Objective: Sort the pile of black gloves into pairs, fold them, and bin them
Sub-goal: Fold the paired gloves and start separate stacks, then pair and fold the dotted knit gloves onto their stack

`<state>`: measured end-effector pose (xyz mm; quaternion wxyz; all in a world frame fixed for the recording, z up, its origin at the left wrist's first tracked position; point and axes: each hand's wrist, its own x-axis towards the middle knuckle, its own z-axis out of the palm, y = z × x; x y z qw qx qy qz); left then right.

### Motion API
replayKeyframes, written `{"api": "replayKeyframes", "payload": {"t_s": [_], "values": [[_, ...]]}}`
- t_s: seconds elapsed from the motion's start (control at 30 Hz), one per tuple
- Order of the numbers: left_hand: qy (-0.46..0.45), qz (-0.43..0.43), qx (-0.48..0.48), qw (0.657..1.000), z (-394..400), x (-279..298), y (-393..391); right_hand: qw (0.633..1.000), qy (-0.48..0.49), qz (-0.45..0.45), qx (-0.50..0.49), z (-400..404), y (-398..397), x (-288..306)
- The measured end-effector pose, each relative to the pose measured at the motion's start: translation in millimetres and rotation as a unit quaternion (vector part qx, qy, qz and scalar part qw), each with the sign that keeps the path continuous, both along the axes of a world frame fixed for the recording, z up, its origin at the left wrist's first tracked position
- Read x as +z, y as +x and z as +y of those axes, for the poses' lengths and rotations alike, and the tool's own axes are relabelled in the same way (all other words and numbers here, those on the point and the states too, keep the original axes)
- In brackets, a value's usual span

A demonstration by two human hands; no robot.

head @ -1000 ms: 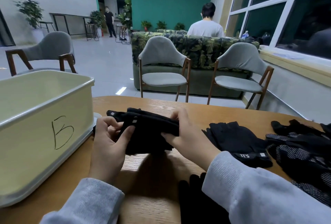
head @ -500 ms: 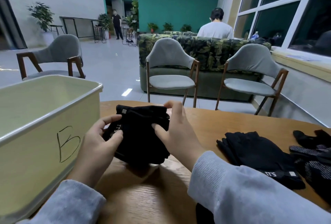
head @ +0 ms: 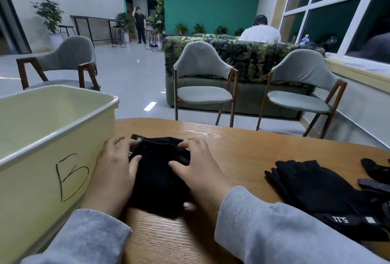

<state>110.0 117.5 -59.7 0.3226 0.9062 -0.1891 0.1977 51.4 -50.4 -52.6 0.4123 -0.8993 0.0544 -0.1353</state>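
A folded bundle of black gloves (head: 157, 171) sits low over the wooden table (head: 242, 149), right beside the cream bin marked "B" (head: 31, 190). My left hand (head: 111, 171) grips the bundle's left side, fingers curled over its far edge and thumb on top. From the right, my right hand (head: 200, 168) grips it with fingertips on the top edge and thumb pressed on the front. Another black glove pair with a "5.11" cuff (head: 316, 185) lies flat at the right. Dotted-palm gloves (head: 377, 181) show partly at the right edge.
The bin fills the left side of the table, and what it holds is hidden from here. Grey chairs (head: 202, 86) and a leaf-print sofa (head: 242, 57) stand beyond the far table edge. One person sits behind the sofa and another stands far back.
The glove bundle has been folded more compactly and brought left, close to the bin wall. Both hands have kept hold of it. The view has swung left, pushing the other gloves rightward.
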Motion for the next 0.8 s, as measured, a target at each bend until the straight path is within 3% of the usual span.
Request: {"api": "replayKeyframes", "payload": {"t_s": [0.13,0.33,0.43,0.6,0.8], "values": [[0.142,-0.096,-0.014,0.985,-5.8,-3.5,-2.3,0.999,-0.039,-0.019,-0.008,4.8,0.4,-5.3],[0.289,0.027,-0.017,0.957,-19.2,-17.1,-5.9,0.965,-0.254,-0.072,-0.008,9.0,-4.1,-7.8],[0.299,0.066,-0.011,0.952,-22.0,-22.4,-2.9,0.955,-0.295,0.004,0.035,8.6,-6.0,-12.2],[0.309,0.070,-0.023,0.948,-22.7,-22.8,-4.9,0.953,-0.247,0.150,0.088,1.7,-9.6,-12.8],[0.281,0.029,-0.048,0.958,-26.4,-13.0,-22.9,0.947,-0.266,0.155,0.097,-5.9,-24.1,10.0]]}}
